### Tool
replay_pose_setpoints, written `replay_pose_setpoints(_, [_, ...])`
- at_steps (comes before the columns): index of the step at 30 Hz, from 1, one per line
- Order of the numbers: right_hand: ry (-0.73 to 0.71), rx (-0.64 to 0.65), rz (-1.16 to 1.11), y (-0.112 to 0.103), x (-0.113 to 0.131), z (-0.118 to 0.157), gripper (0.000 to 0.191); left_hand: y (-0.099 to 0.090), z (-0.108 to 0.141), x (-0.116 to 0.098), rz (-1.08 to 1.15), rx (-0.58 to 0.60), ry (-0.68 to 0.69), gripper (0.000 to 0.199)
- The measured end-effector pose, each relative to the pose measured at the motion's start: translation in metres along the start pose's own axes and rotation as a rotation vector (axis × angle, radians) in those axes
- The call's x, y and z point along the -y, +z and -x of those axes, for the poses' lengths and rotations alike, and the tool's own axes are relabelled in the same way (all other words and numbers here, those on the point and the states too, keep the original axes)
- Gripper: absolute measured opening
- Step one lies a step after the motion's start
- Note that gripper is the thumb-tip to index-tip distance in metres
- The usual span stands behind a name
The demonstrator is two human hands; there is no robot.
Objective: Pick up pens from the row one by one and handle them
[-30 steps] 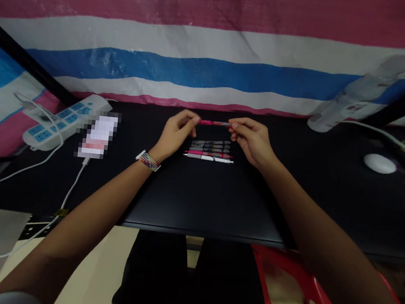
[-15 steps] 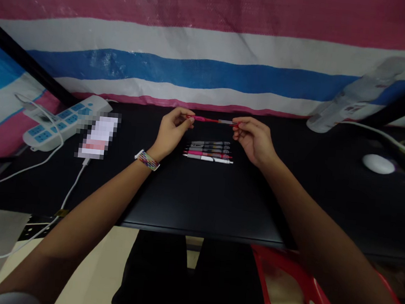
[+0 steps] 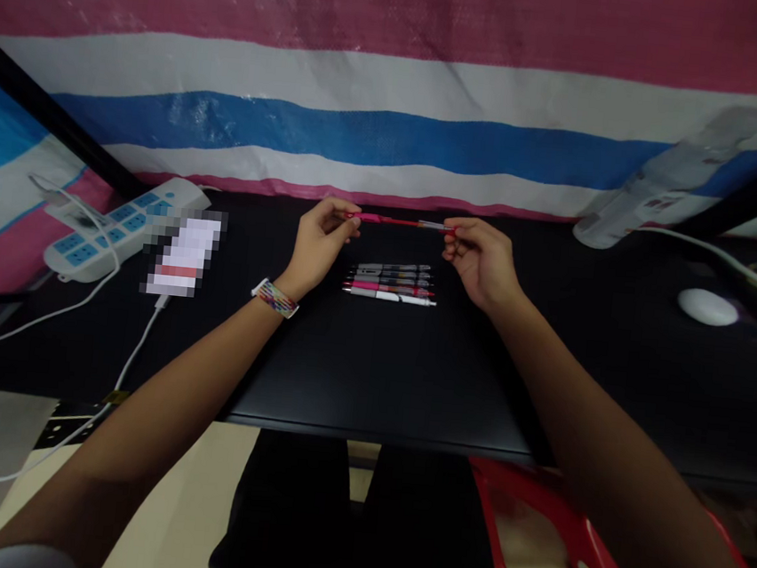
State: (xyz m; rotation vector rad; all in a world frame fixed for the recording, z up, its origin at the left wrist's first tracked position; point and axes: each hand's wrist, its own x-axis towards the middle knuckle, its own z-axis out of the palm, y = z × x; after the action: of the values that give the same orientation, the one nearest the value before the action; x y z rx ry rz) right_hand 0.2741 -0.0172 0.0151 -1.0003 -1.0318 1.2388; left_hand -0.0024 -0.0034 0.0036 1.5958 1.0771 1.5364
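My left hand point(image 3: 322, 243) pinches the pink end of a red pen part point(image 3: 372, 218) above the back of the black table. At the other side, my right hand point(image 3: 486, 260) has its fingers closed on a clear and red pen barrel point(image 3: 432, 226). A thin red refill point(image 3: 403, 222) shows between the two parts. Below my hands, several pens lie side by side: dark ones point(image 3: 393, 274), a pink and red one point(image 3: 388, 288) and a white one point(image 3: 387, 296) nearest me.
On the left are a white power strip point(image 3: 98, 239), a blurred phone point(image 3: 184, 255) and its white cable point(image 3: 138, 346). A clear bottle point(image 3: 655, 190) and a white mouse point(image 3: 707, 307) stand on the black table point(image 3: 369, 381) at right. A red stool point(image 3: 506, 555) is below.
My right hand has moved slightly right with the clear barrel, and more of the red refill shows between the two parts. My left hand has shifted very slightly left.
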Motion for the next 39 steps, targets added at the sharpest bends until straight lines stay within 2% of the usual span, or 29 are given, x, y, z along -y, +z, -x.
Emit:
replay_pose_setpoints(4, [0.004, -0.027, -0.04, 0.001, 0.001, 0.0, 0.016, 0.0, 0.0, 0.0, -0.006, -0.009, -0.016, 0.012])
replay_pose_setpoints(15, [-0.005, -0.071, -0.025, 0.001, -0.002, -0.001, 0.004, -0.001, 0.0, 0.001, -0.008, -0.006, -0.001, 0.011])
replay_pose_setpoints(24, [-0.019, -0.039, 0.037, -0.001, -0.004, -0.002, 0.01, -0.001, 0.0, 0.003, -0.014, 0.007, 0.006, 0.013])
replay_pose_setpoints(31, [-0.019, -0.018, -0.003, 0.003, 0.0, 0.003, 0.009, 0.001, 0.002, -0.001, 0.0, 0.026, -0.022, 0.018])
replay_pose_setpoints(34, [-0.013, 0.076, 0.038, 0.008, 0.001, 0.009, 0.013, 0.003, 0.006, -0.002, -0.029, 0.12, 0.0, 0.025])
replay_pose_setpoints(36, [-0.011, 0.124, 0.058, 0.011, 0.002, 0.013, 0.016, 0.004, 0.009, -0.003, -0.086, 0.168, 0.026, 0.037])
replay_pose_setpoints(39, [-0.024, 0.143, 0.067, 0.013, 0.002, 0.016, 0.018, 0.004, 0.011, -0.005, -0.177, 0.184, 0.054, 0.053])
